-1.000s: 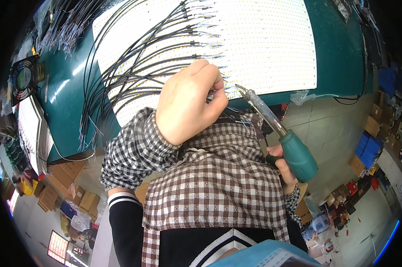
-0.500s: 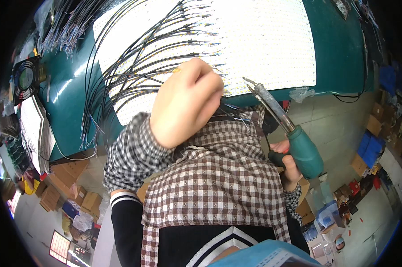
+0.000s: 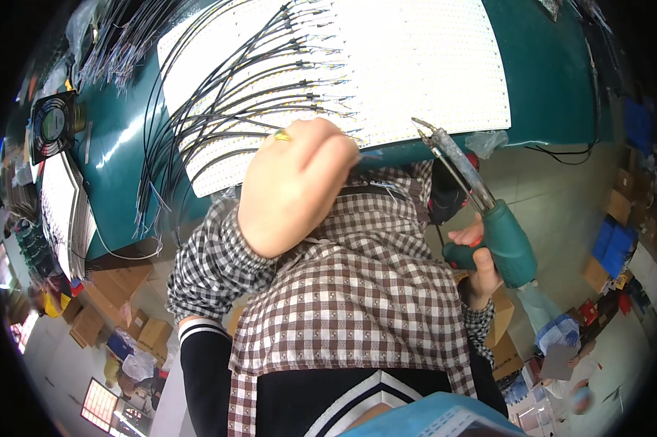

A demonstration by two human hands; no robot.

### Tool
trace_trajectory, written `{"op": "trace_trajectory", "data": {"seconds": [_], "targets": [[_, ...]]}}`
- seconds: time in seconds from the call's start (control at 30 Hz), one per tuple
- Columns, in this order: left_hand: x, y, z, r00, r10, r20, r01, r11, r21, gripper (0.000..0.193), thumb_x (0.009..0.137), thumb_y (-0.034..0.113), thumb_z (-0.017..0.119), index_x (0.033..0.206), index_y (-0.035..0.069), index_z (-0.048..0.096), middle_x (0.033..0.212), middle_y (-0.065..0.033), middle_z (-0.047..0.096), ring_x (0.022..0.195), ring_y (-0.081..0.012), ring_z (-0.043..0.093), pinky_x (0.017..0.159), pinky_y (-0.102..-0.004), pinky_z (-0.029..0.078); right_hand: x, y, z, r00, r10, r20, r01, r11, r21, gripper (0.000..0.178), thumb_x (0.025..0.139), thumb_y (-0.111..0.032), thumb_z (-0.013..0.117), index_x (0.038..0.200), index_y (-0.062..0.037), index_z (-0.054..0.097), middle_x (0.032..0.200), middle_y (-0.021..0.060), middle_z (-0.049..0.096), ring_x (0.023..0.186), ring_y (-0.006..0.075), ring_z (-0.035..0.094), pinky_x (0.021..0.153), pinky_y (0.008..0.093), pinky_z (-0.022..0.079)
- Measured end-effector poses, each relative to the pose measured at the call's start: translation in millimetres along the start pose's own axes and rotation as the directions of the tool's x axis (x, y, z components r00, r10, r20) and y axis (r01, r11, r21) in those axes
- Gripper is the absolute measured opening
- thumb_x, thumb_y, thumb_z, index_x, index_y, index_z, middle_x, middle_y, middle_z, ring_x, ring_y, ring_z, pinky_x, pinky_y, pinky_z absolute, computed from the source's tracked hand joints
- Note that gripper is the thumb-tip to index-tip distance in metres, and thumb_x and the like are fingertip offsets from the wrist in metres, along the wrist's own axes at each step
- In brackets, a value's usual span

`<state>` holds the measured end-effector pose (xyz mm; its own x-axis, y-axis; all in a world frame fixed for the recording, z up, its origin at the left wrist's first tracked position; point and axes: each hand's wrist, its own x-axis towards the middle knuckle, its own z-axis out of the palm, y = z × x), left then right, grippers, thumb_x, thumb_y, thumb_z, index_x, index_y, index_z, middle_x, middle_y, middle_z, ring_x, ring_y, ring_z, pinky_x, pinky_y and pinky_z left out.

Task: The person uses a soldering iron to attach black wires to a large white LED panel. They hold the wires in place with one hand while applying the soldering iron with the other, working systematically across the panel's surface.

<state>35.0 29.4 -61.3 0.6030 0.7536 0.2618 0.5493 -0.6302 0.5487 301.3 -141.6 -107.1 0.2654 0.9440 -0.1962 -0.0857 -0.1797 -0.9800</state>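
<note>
Head view: the left hand (image 3: pixel 299 186) is curled into a loose fist, knuckles toward the camera, resting at the near edge of the white panel (image 3: pixel 416 65). Its fingertips are hidden behind the knuckles, so I cannot tell whether they pinch one of the black wires (image 3: pixel 219 95) that fan out up and left from the fist, though it probably presses a wire end onto the panel there.

The right hand (image 3: pixel 477 266) is wrapped tight around the green handle of the soldering iron (image 3: pixel 481 200), thumb on top. The iron's long axis runs from that grip up and to the left; its metal tip ends just past the panel's near edge, to the right of the left fist and apart from it. So the joint under the left fist lies left of the tip and slightly below it, and the left hand is the nearer to it.

The panel is a wide white sheet with fine dotted rows, lying on a green table (image 3: pixel 554 73); a small fan (image 3: pixel 52 127) sits far left of both hands.
</note>
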Motion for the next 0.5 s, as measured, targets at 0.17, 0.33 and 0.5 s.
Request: {"op": "trace_trajectory", "data": {"seconds": [0.17,0.33,0.5], "targets": [[-6,-6,8,0.972,-0.231,0.039,0.232,0.972,-0.032,0.012,0.087,-0.003,0.07,0.097,0.004,0.066,0.087,-0.0095,0.061,0.071,-0.0246,0.064,0.062,-0.0336,0.052,5,0,-5,0.994,-0.017,0.107,0.023,0.998,-0.051,0.069,0.092,-0.048,0.07,0.123,0.0123,0.058,0.096,0.0174,0.067,0.088,0.0281,0.069,0.086,0.0442,0.06],[-2,-11,16,0.959,-0.282,-0.004,0.277,0.943,-0.186,0.01,0.084,-0.001,0.071,0.091,0.003,0.065,0.086,-0.007,0.059,0.071,-0.0199,0.064,0.062,-0.03,0.052,7,-6,2,0.995,0.007,0.101,-0.001,0.999,-0.054,0.075,0.094,-0.048,0.069,0.134,0.0129,0.054,0.109,0.0203,0.068,0.095,0.0296,0.071,0.082,0.0397,0.061],[2,-15,23,0.969,-0.243,-0.052,0.232,0.96,-0.159,0.015,0.077,0.0,0.073,0.084,0.005,0.06,0.083,-0.0093,0.057,0.069,-0.0293,0.061,0.061,-0.0385,0.05,2,-5,2,0.993,0.037,0.113,-0.03,0.997,-0.067,0.076,0.094,-0.048,0.069,0.136,0.0125,0.053,0.113,0.0208,0.068,0.094,0.0294,0.072,0.082,0.0395,0.061]]}}
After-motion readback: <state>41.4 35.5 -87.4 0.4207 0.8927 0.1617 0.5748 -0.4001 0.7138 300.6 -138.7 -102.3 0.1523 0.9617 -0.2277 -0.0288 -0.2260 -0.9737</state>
